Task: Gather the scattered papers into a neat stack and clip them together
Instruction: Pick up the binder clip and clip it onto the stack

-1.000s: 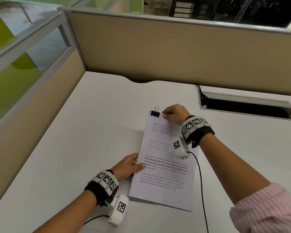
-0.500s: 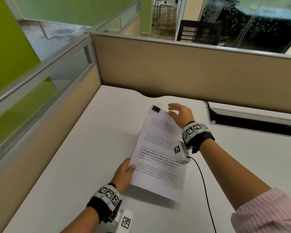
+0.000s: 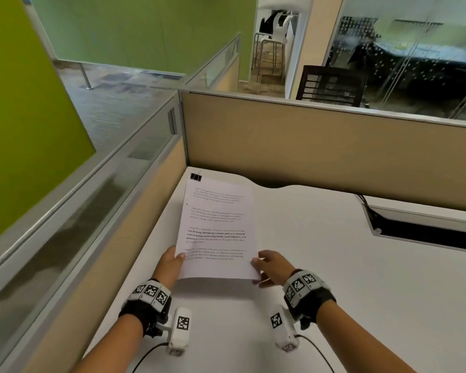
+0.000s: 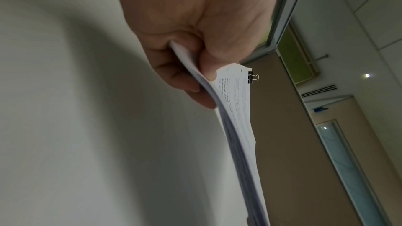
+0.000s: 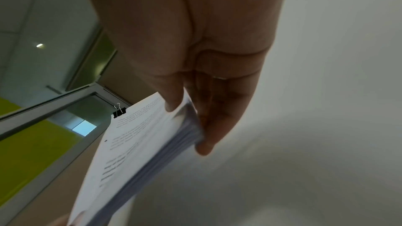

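An open-plan office — a white worktop (image 3: 320,265) boxed in by beige cubicle partitions (image 3: 307,146) with glass upper panels (image 3: 92,184), a cable slot (image 3: 425,232) cut into its surface, a black mesh chair (image 3: 331,86) beyond, and a glass-walled room (image 3: 404,57) behind.

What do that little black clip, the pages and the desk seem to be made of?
Binder clip: likely black-painted metal with thin silvery wire handles, which show in the right wrist view.
Paper stack: plain matte white paper; it bends in the left hand and right hand.
Desk: smooth white top, probably laminate.
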